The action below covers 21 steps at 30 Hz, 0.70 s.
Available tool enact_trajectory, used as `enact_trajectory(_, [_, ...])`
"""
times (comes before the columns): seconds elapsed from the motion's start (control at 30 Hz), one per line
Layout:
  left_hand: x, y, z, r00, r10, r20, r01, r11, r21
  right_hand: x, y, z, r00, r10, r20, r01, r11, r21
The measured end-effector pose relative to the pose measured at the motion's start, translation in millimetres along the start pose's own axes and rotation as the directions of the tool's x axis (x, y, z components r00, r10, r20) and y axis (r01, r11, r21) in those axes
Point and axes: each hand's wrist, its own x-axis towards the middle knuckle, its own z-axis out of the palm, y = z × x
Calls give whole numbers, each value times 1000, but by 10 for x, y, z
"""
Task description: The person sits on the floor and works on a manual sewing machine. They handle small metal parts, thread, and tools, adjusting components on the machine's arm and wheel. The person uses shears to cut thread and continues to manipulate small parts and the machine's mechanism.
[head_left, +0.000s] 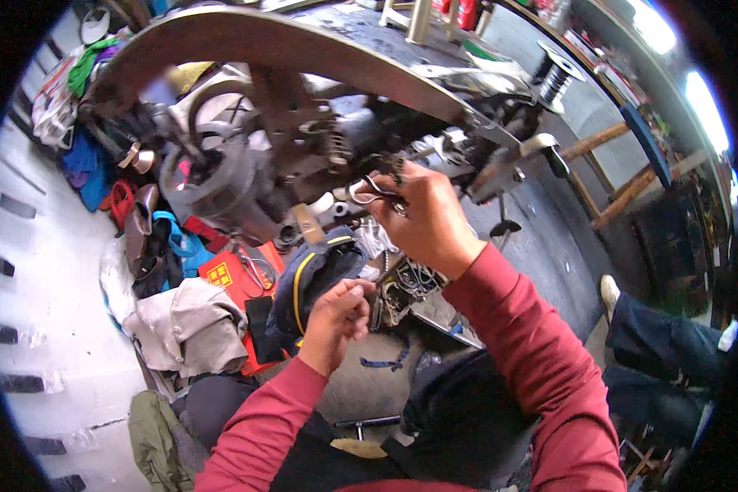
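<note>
A large, worn metal machine (pixel 279 39) with a long curved arm, likely a sewing machine, stands in front of me. My right hand (pixel 426 209) is raised at its middle, the fingers bent and closed around a small curved silver-white piece (pixel 365 193). Its exact kind is unclear, and the fingers cover part of it. Just left of that hand is a coil spring (pixel 338 149) on the machine. My left hand (pixel 336 316) is lower and nearer to me, fingers curled in a pinch. Whatever it may hold cannot be made out. Beside it lies a dark blue bag (pixel 320 275) with yellow trim.
A red printed bag (pixel 230 275), a beige cloth (pixel 190 328) and heaped shoes and fabric lie on the left. Metal odds and ends (pixel 410 291) fill a tray beneath my right wrist. A thread spool (pixel 553 80) stands far right. Another person's leg (pixel 656 336) is at the right.
</note>
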Motion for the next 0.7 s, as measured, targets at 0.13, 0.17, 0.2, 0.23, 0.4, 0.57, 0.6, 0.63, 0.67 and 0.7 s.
enact_trajectory(0.13, [119, -62, 7, 995, 52, -81, -28, 963, 269, -541, 408, -529, 986, 49, 161, -76, 983, 169])
enact_trajectory(0.17, [164, -95, 23, 990, 75, -120, -21, 918, 396, -787, 567, -652, 962, 139, 234, -154, 987, 47])
enact_trajectory(0.2, [240, -120, 34, 991, 102, -85, -45, 860, 509, -1076, 713, -689, 958, 188, 214, -193, 981, -1])
enact_trajectory(0.23, [325, -182, 71, 979, 199, -31, -129, 737, 663, -1405, 874, -718, 918, 314, 241, -312, 949, -46])
enact_trajectory(0.4, [869, -747, 355, 958, 201, 206, -279, 465, 840, -3214, 1561, -352, 649, 755, 94, -702, 641, -310])
enact_trajectory(0.57, [1559, -1386, 683, 987, 141, 78, -112, 250, 962, -4329, 1806, -27, 462, 886, 45, -796, 436, -419])
enact_trajectory(0.6, [1704, -1452, 700, 982, 178, 63, -106, 245, 964, -4401, 1813, -34, 403, 913, 71, -819, 394, -418])
enact_trajectory(0.63, [1867, -1506, 718, 982, 190, 23, -71, 253, 965, -4415, 1820, -55, 471, 881, 49, -786, 444, -430])
enact_trajectory(0.67, [2012, -1529, 709, 976, 215, 42, -77, 160, 984, -4383, 1826, -91, 532, 846, 30, -750, 487, -448])
enact_trajectory(0.7, [2148, -1555, 705, 955, 283, 86, -109, 66, 992, -4308, 1830, -120, 552, 833, 38, -722, 500, -479])
